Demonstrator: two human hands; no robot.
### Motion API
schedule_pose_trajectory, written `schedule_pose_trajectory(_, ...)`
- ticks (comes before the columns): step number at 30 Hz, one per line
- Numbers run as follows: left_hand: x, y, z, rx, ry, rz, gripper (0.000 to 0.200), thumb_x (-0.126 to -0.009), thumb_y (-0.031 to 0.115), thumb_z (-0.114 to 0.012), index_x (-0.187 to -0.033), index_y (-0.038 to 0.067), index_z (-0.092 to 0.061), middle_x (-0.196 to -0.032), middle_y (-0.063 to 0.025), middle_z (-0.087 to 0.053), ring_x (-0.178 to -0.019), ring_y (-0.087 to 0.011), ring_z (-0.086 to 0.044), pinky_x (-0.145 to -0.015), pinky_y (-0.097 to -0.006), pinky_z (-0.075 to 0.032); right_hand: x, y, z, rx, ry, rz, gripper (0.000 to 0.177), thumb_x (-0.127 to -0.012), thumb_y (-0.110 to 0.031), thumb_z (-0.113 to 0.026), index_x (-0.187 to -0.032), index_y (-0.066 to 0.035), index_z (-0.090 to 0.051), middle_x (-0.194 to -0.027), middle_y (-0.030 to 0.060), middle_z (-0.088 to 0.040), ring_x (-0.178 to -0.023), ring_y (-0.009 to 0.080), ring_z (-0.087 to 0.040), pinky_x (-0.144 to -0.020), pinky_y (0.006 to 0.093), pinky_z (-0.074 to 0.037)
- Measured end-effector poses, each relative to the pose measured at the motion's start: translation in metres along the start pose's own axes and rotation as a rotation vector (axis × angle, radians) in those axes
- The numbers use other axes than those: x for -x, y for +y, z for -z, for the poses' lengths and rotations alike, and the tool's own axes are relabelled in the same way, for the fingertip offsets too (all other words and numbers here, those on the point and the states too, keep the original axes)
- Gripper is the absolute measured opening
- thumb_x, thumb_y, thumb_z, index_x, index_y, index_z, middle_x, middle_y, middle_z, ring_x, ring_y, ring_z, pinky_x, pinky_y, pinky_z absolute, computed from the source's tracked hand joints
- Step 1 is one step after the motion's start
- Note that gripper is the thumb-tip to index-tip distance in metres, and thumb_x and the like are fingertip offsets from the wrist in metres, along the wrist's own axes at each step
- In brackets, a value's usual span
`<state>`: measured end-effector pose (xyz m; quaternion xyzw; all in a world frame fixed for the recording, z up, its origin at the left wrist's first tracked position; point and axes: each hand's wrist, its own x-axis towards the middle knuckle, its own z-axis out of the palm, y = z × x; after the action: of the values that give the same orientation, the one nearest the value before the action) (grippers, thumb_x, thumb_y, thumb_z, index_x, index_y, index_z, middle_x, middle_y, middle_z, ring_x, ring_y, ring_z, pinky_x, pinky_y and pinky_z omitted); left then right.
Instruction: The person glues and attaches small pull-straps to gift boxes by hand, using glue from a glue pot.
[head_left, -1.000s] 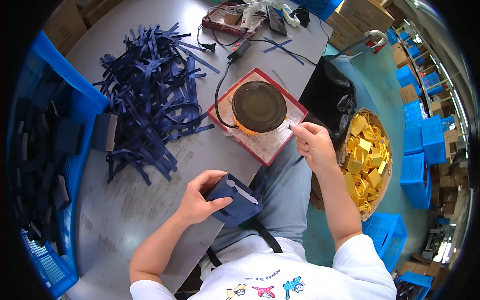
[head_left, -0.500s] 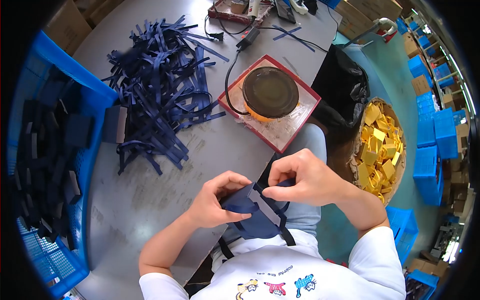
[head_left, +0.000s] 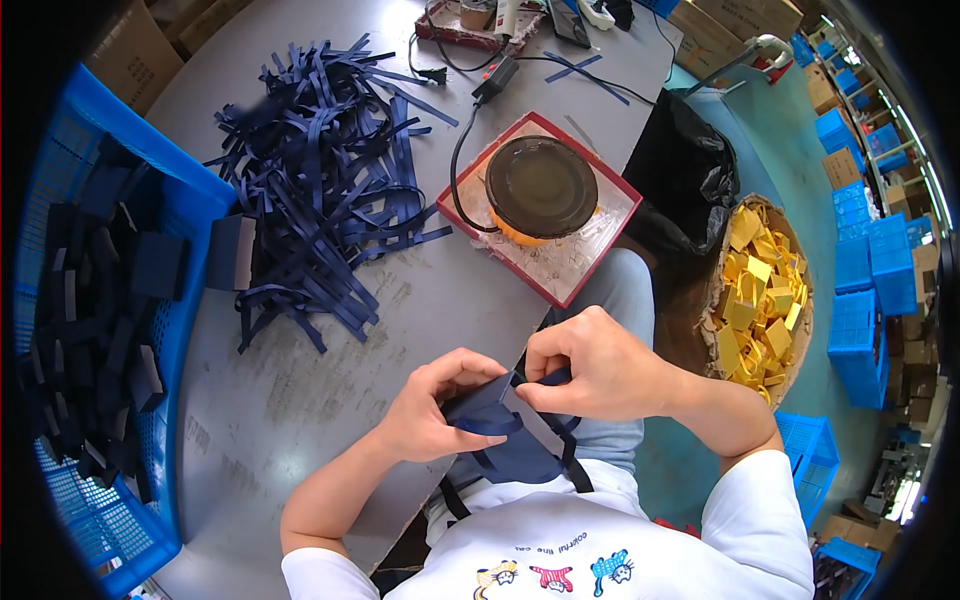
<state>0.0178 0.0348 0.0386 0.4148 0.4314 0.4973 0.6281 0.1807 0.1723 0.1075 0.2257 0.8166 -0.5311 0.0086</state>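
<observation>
My left hand (head_left: 433, 408) is closed on a small navy box (head_left: 523, 450) over my lap, its thumb across the front and its fingers behind. A pale inner face of the box shows at its edge. A loop of navy ribbon (head_left: 482, 421) crosses the front of the box beside my left thumb. My right hand (head_left: 597, 366) is pinched at the top edge of the box on a dark blue ribbon end (head_left: 555, 378), partly hidden by the fingers. Left of me, a heap of navy ribbons (head_left: 320, 170) lies on the grey table (head_left: 300, 400).
A round pot (head_left: 541, 190) of brownish liquid stands in a red-rimmed tray (head_left: 565, 290), its cord running across the table. A blue crate (head_left: 175, 400) of navy boxes is at left. A carton (head_left: 715, 335) of yellow boxes and a black bag (head_left: 680, 170) are at right.
My right hand has moved slightly left and down, closer to the top edge of the box. My left hand and the box stay almost where they were.
</observation>
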Motion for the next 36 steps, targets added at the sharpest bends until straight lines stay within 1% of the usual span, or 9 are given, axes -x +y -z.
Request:
schedule_pose_trajectory(6,0.000,-0.005,0.000,-0.047,0.002,-0.029,0.052,-0.063,0.002,-0.076,-0.109,0.002,-0.050,-0.097,-0.0091,-0.062,-0.089,-0.0127,-0.060,-0.083,-0.0255,-0.044,0.000,0.003,-0.006,0.307,0.048,0.020,0.014,-0.069,-0.011,-0.069,-0.072,-0.001,-0.060,-0.059,0.0090,-0.055,-0.052,0.0173,-0.053,-0.051,0.0285,-0.044)
schedule_pose_trajectory(11,-0.001,0.000,0.004,0.038,0.026,-0.027,0.050,-0.065,0.000,-0.075,-0.109,0.002,-0.050,-0.099,-0.0075,-0.061,-0.093,-0.0123,-0.057,-0.085,-0.0260,-0.044,0.000,0.023,0.018,-0.301,0.240,0.240,0.036,-0.077,-0.025,-0.069,-0.100,-0.001,-0.057,-0.090,0.0056,-0.059,-0.088,0.0137,-0.055,-0.083,0.0278,-0.042)
schedule_pose_trajectory(13,0.002,0.001,0.005,0.010,0.057,-0.027,0.051,-0.065,-0.001,-0.075,-0.109,0.003,-0.051,-0.101,-0.0070,-0.060,-0.094,-0.0124,-0.057,-0.086,-0.0265,-0.044,-0.002,0.031,0.015,-0.458,0.414,0.236,0.015,-0.086,-0.013,-0.059,-0.094,-0.001,-0.058,-0.084,0.0025,-0.059,-0.080,0.0085,-0.055,-0.075,0.0233,-0.044)
schedule_pose_trajectory(16,0.022,0.007,0.008,-0.012,0.064,0.080,0.056,-0.057,-0.005,-0.075,-0.108,0.003,-0.053,-0.101,-0.0053,-0.059,-0.093,-0.0134,-0.057,-0.086,-0.0270,-0.044,-0.007,0.036,0.006,-0.601,0.325,0.146,0.015,-0.088,-0.015,-0.057,-0.092,0.000,-0.058,-0.081,0.0024,-0.059,-0.078,0.0081,-0.055,-0.073,0.0226,-0.044)
schedule_pose_trajectory(21,0.129,0.008,0.011,-0.182,0.198,0.293,0.054,-0.057,-0.003,-0.076,-0.107,0.003,-0.057,-0.101,-0.0056,-0.061,-0.092,-0.0155,-0.058,-0.085,-0.0291,-0.045,-0.037,0.061,-0.045,-0.266,0.303,0.181,0.015,-0.084,-0.012,-0.060,-0.081,0.003,-0.060,-0.069,0.0049,-0.060,-0.066,0.0099,-0.055,-0.062,0.0233,-0.044)
schedule_pose_trajectory(28,0.350,-0.074,-0.088,0.036,0.675,0.818,0.043,-0.071,0.015,-0.073,-0.110,0.004,-0.058,-0.102,-0.0071,-0.062,-0.093,-0.0130,-0.057,-0.082,-0.0284,-0.045,-0.073,0.063,-0.106,0.114,0.303,0.396,0.009,-0.082,-0.007,-0.061,-0.080,0.002,-0.060,-0.065,0.0044,-0.056,-0.057,0.0083,-0.048,-0.048,0.0230,-0.036)
schedule_pose_trajectory(30,0.415,-0.133,-0.136,0.370,1.031,0.837,0.045,-0.074,0.020,-0.073,-0.111,0.001,-0.057,-0.098,-0.0093,-0.063,-0.085,-0.0140,-0.059,-0.075,-0.0254,-0.048,-0.073,0.062,-0.110,0.117,0.284,0.412,0.010,-0.083,-0.008,-0.061,-0.079,0.002,-0.059,-0.064,0.0039,-0.054,-0.057,0.0086,-0.047,-0.047,0.0228,-0.034)
schedule_pose_trajectory(34,0.475,-0.206,-0.212,0.505,2.111,1.028,0.073,-0.075,0.034,-0.071,-0.134,0.007,-0.036,-0.122,-0.0161,-0.051,-0.110,-0.0258,-0.050,-0.086,-0.0432,-0.045,-0.071,0.073,-0.107,0.208,0.302,0.478,0.014,-0.087,-0.013,-0.059,-0.080,-0.002,-0.062,-0.067,0.0024,-0.056,-0.055,0.0073,-0.044,-0.047,0.0203,-0.030)
schedule_pose_trajectory(36,0.494,-0.234,-0.239,0.490,2.202,1.034,0.079,-0.075,0.039,-0.069,-0.137,0.010,-0.029,-0.129,-0.0150,-0.045,-0.118,-0.0295,-0.044,-0.088,-0.0507,-0.042,-0.074,0.078,-0.106,0.178,0.291,0.486,0.015,-0.088,-0.014,-0.059,-0.080,-0.002,-0.062,-0.067,0.0023,-0.056,-0.055,0.0076,-0.044,-0.047,0.0204,-0.031)
